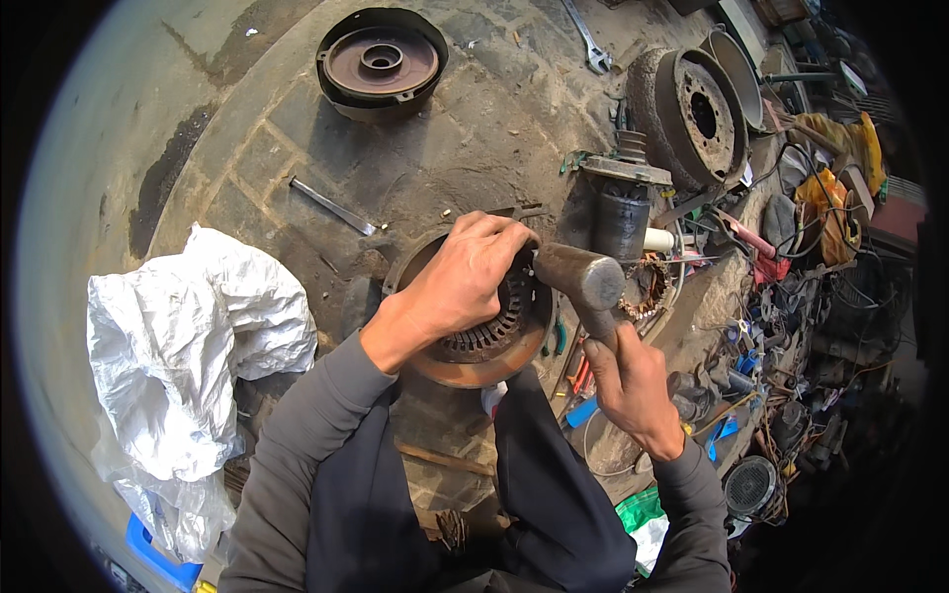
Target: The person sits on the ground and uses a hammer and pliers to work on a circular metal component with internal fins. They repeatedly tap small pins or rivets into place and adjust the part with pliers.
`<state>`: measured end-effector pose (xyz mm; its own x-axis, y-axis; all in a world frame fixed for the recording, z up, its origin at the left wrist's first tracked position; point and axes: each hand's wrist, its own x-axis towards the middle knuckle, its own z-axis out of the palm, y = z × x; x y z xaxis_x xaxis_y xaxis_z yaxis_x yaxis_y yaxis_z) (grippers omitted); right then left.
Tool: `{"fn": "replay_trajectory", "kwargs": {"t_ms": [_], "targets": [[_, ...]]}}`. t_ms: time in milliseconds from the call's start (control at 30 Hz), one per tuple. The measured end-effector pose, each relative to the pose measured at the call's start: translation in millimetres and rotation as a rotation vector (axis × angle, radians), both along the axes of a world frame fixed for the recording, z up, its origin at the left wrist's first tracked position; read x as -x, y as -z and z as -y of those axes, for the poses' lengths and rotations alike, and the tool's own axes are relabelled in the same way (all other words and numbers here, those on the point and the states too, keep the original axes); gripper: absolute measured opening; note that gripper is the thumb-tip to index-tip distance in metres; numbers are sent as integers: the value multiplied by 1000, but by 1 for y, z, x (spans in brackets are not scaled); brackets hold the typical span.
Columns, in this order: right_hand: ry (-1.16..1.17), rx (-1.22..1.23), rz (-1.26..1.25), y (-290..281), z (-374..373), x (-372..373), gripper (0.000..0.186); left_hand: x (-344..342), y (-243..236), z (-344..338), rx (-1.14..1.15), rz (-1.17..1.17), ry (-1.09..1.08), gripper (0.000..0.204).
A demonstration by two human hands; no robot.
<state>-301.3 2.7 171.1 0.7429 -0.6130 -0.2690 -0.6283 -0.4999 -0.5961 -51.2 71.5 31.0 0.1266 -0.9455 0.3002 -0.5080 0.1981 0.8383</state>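
Observation:
In front of my knees stands a round, rusty motor housing (473, 374) with a ring of slots inside it. My left hand (460, 272) is over its top edge, fingers curled and closed. What they hold, if anything, is hidden behind the knuckles; a dark metal edge shows near the fingertips. My right hand (633, 385) grips a hammer (583, 277) by its handle. The hammer's heavy steel head is raised beside the housing's right rim, close to my left fingers, and covers part of that rim.
A round metal cover (381, 74) lies at the far left, with a flat metal tool (331, 206) nearer. White sacking (188, 336) is heaped on the left. An adjustable wrench (593, 49), a rusty drum (697, 114) and a dark cylindrical part (621, 222) lie right, beside cluttered tools and scrap.

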Motion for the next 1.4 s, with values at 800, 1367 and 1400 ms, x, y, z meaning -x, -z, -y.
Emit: {"fn": "replay_trajectory", "kwargs": {"t_ms": [800,1367,1400], "targets": [[3,90,215,24,1,5,13,-14,8,5,-60,-3,62,58],[24,28,-98,29,4,-3,18,-23,10,15,-64,-80,87,57],[17,-28,-73,27,3,-2,18,-24,10,14,-63,-79,78,57]]}}
